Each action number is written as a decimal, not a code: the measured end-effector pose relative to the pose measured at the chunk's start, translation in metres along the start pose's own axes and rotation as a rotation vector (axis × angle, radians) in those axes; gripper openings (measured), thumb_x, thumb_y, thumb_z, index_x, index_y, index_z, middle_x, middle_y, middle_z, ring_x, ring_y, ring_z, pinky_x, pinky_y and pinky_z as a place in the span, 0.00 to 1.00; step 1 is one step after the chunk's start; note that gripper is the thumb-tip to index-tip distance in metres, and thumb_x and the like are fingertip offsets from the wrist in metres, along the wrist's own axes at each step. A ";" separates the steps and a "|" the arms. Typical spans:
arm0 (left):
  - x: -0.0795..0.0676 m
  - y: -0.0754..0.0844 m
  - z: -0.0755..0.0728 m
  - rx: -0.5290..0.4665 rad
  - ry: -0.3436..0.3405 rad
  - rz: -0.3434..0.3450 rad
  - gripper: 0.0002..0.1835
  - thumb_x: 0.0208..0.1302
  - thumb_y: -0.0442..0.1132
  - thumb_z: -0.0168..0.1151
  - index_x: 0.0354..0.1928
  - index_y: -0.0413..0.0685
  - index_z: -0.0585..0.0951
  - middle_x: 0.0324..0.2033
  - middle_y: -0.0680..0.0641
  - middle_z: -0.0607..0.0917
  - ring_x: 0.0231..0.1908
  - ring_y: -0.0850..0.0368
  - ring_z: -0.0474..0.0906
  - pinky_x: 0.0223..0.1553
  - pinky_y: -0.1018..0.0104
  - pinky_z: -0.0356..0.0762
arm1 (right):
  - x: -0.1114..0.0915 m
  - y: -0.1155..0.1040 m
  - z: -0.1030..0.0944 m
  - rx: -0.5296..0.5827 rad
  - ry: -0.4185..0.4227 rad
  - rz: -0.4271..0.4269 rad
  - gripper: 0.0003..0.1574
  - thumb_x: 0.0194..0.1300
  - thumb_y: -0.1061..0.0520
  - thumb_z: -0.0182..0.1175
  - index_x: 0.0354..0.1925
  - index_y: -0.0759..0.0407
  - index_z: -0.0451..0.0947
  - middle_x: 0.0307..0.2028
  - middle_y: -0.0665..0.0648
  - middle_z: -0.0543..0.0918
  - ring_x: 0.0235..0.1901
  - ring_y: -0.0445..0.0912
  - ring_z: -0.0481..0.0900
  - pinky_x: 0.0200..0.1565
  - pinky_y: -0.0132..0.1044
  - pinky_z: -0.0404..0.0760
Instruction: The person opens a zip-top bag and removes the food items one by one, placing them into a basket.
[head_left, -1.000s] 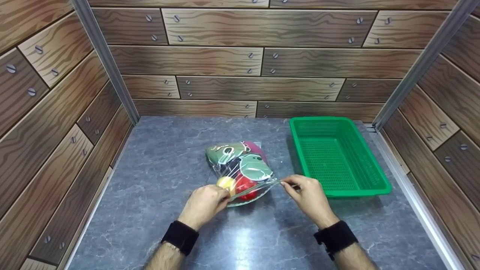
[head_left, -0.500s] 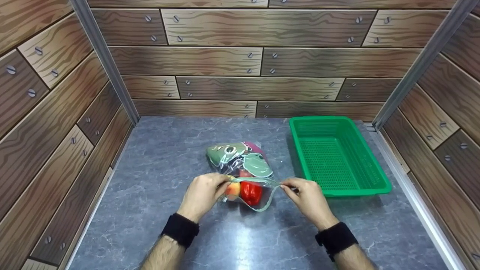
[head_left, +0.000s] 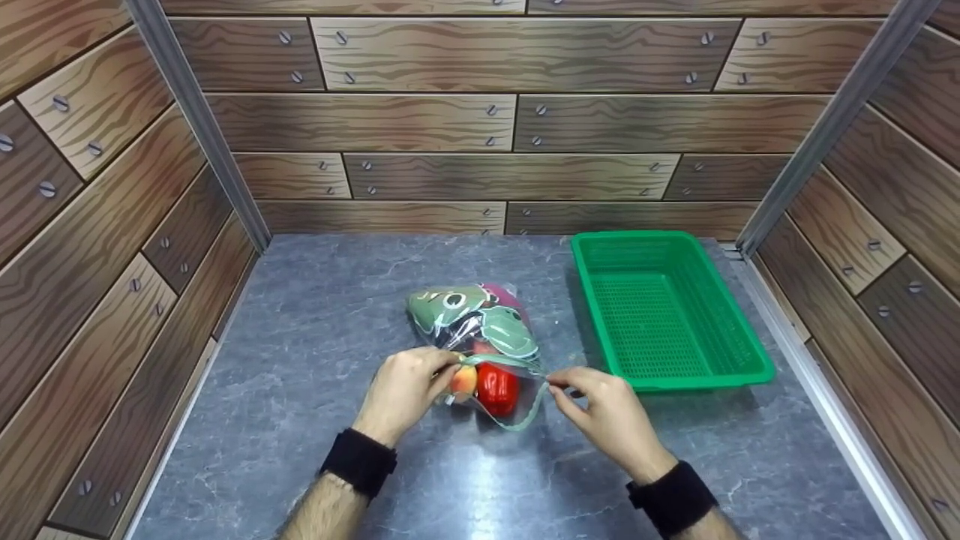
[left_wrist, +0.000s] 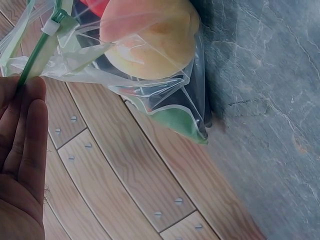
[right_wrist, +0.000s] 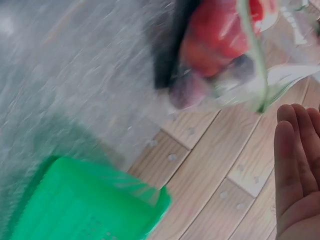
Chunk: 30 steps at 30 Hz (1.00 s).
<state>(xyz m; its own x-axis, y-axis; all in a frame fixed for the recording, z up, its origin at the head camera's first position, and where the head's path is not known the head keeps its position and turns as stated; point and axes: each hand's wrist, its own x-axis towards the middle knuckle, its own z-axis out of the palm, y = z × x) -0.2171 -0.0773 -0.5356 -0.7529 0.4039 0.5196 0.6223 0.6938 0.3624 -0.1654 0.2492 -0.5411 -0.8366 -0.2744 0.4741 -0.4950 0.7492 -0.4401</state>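
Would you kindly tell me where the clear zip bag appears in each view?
Head: the clear zip bag is just below the picture's centre.
Left wrist: upper left, large and close.
Right wrist: upper right, blurred and partly cut off.
Shared landmark: the grey tabletop, around the bag in the head view, on the right in the left wrist view, upper left in the right wrist view.

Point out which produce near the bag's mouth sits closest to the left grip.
The yellow-orange, peach-like fruit, beside the left grip; the glossy red pepper lies to its right.
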 end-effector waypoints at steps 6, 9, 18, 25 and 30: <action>0.000 -0.002 0.001 0.015 0.008 0.017 0.05 0.75 0.37 0.81 0.49 0.49 0.97 0.43 0.48 1.00 0.43 0.52 0.98 0.48 0.55 0.97 | 0.000 -0.015 0.014 0.012 -0.066 -0.029 0.15 0.74 0.61 0.81 0.56 0.55 0.96 0.52 0.56 1.00 0.49 0.49 0.99 0.51 0.44 0.99; 0.000 -0.002 0.001 0.022 0.016 0.022 0.05 0.76 0.38 0.81 0.49 0.50 0.98 0.41 0.50 0.99 0.41 0.53 0.98 0.46 0.56 0.97 | 0.002 -0.020 0.024 0.024 -0.119 -0.008 0.19 0.75 0.60 0.80 0.62 0.58 0.94 0.57 0.59 0.99 0.54 0.53 0.99 0.56 0.47 0.98; -0.001 0.000 -0.002 0.021 -0.002 0.002 0.05 0.76 0.40 0.82 0.49 0.51 0.98 0.42 0.50 1.00 0.41 0.54 0.98 0.45 0.57 0.97 | 0.015 -0.018 0.046 0.034 -0.199 0.071 0.28 0.77 0.59 0.78 0.70 0.63 0.88 0.66 0.68 0.93 0.63 0.63 0.95 0.64 0.55 0.95; -0.001 0.004 -0.003 0.023 -0.019 0.027 0.04 0.75 0.37 0.81 0.48 0.51 0.97 0.42 0.50 0.99 0.39 0.54 0.96 0.45 0.58 0.97 | 0.028 -0.011 0.055 0.020 -0.192 0.129 0.33 0.75 0.57 0.80 0.73 0.66 0.86 0.68 0.70 0.92 0.67 0.64 0.93 0.70 0.58 0.92; -0.001 0.005 -0.003 0.025 -0.020 0.029 0.04 0.75 0.38 0.81 0.48 0.52 0.96 0.43 0.51 0.99 0.39 0.54 0.96 0.45 0.57 0.97 | 0.032 -0.010 0.066 -0.014 -0.188 0.139 0.37 0.71 0.55 0.84 0.72 0.70 0.86 0.66 0.72 0.92 0.64 0.66 0.94 0.68 0.59 0.93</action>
<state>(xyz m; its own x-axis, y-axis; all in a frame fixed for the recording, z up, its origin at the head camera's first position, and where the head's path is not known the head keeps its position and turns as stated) -0.2125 -0.0759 -0.5315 -0.7387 0.4361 0.5139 0.6388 0.6962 0.3274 -0.2030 0.1937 -0.5717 -0.9260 -0.2745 0.2591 -0.3700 0.7955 -0.4798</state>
